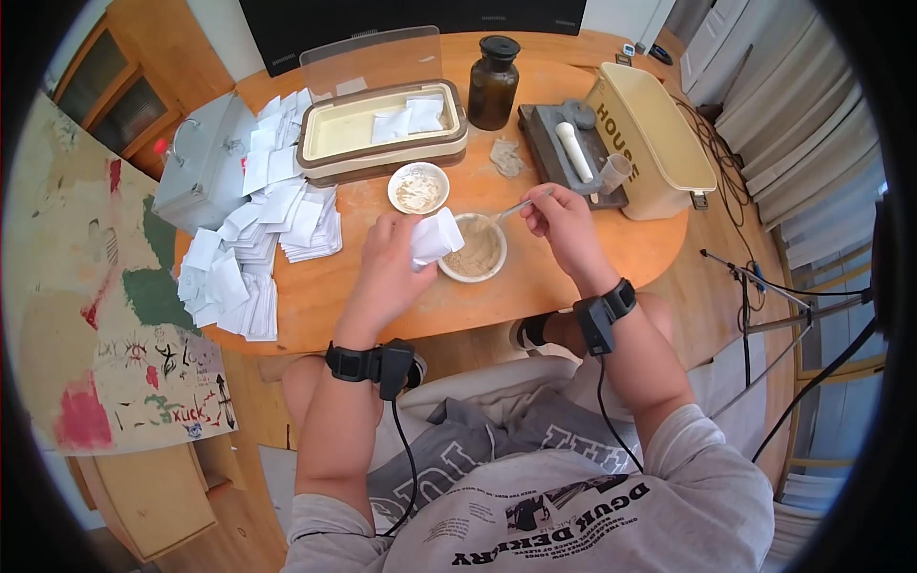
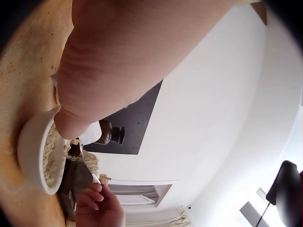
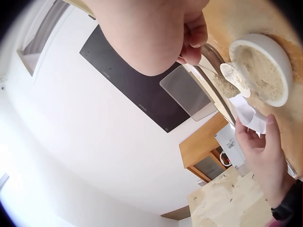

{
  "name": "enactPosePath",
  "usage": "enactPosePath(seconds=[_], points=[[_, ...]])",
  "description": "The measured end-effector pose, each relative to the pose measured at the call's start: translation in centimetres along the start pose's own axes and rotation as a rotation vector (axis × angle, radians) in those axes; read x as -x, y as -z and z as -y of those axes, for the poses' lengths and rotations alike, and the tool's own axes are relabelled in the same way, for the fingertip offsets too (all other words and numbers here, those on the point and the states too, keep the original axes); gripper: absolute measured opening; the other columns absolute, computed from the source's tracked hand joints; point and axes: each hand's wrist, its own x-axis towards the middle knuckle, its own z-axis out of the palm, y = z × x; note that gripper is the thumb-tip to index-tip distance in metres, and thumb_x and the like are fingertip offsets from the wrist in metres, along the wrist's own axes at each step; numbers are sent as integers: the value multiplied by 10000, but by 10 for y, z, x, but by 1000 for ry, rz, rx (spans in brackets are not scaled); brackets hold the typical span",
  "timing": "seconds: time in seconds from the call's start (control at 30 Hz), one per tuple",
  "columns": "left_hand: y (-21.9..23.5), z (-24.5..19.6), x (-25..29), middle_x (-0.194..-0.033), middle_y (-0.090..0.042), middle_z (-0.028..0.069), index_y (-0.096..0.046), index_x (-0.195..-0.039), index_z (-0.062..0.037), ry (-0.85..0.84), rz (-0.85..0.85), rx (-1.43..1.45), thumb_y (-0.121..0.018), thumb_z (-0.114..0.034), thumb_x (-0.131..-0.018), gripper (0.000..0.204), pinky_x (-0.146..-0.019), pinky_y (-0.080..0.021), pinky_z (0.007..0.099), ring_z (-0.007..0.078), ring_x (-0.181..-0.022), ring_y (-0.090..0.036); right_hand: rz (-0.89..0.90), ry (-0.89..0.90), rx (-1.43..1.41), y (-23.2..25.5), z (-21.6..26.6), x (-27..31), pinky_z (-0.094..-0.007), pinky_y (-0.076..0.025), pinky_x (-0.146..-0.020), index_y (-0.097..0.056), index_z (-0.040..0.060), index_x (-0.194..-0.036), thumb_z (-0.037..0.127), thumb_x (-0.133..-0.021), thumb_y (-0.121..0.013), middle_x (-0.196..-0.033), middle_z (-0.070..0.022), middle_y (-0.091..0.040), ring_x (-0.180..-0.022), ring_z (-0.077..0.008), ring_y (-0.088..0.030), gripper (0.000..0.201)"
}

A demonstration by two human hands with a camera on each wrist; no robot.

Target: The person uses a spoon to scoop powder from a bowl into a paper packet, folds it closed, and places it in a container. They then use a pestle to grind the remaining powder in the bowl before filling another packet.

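Note:
My left hand (image 1: 387,258) grips a folded white paper packet (image 1: 436,239) at the left rim of a white bowl (image 1: 473,278) of beige powder. In the right wrist view, the packet (image 3: 249,116) shows an opened end. My right hand (image 1: 564,224) pinches the thin handle of a spoon (image 1: 513,209) over the bowl's right side. Heaped powder (image 2: 90,161) rides on the spoon in the left wrist view, beside the packet's mouth. Just behind stands a smaller white bowl (image 1: 418,208), also holding pale powder.
Stacks of white packets (image 1: 310,224) cover the table's left, by a silver case (image 1: 201,167). At the back are a lidded cream box (image 1: 382,158) with packets inside and a brown jar (image 1: 494,86). A dark tray (image 1: 549,143) with a pestle (image 1: 573,153) and a cream bin (image 1: 659,124) stand right.

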Motion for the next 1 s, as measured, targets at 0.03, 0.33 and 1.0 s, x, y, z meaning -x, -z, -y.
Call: enactPosePath(seconds=[0.03, 0.33, 1.0], points=[[-1, 0, 0, -1214, -511, 194, -519, -1290, -9, -10, 6, -7, -735, -97, -786, 556, -1023, -427, 442, 399, -1158, -504, 5, 25, -25, -1, 3, -1, -233, -464, -613, -656, -2, -977, 118, -1014, -540, -831, -45, -668, -682, -93, -583, 171], [-7, -10, -1, -1230, -499, 195, -482, -1304, -12, 7, 29, 97, -730, -73, -794, 570, -1022, -443, 436, 410, -1174, -510, 158, 367, 439, -41, 11, 27, -253, -509, -659, -678, -48, -1042, 117, -1027, -565, -851, -63, -684, -742, -121, -658, 201], [-3, 0, -4, -1273, -487, 158, -477, -1307, -11, 74, -111, 210, -774, -77, -802, 590, -1074, -439, 388, 303, -1239, -518, 63, 41, 452, -22, -23, 15, -285, -508, -654, -678, -28, -942, 138, -1002, -533, -782, -83, -676, -681, -124, -632, 228]])
